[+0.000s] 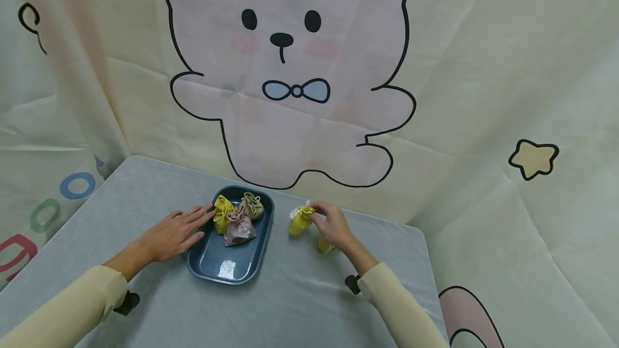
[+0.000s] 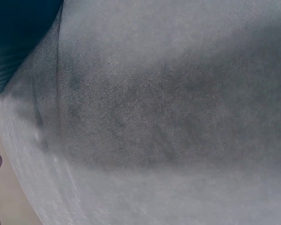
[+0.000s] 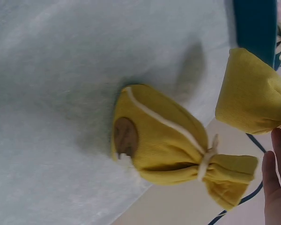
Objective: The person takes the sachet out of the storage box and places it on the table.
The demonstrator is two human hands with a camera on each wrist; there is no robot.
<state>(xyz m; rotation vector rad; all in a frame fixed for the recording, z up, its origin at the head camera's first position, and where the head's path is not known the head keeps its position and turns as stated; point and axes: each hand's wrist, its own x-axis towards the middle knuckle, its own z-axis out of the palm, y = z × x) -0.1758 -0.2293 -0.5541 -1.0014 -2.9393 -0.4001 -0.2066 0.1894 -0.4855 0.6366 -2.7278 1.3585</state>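
Note:
My right hand (image 1: 333,224) pinches a small yellow drawstring pouch (image 1: 300,221) by its gathered neck, to the right of a blue tray (image 1: 227,270). In the right wrist view, the held pouch (image 3: 250,93) hangs above the table at the right. A second yellow pouch (image 3: 159,136), with a pale cord and a brown round patch, lies on the table below it. My left hand (image 1: 179,232) rests with fingers extended at the tray's left rim. Inside the tray sit a yellow pouch (image 1: 223,214), a pinkish pouch (image 1: 239,231) and a beige pouch (image 1: 252,207).
A pale grey-blue cloth covers the table (image 1: 300,305). Behind its far edge hangs a cream curtain (image 1: 450,122) printed with a bear and a star. The tray's near half shows bare blue bottom.

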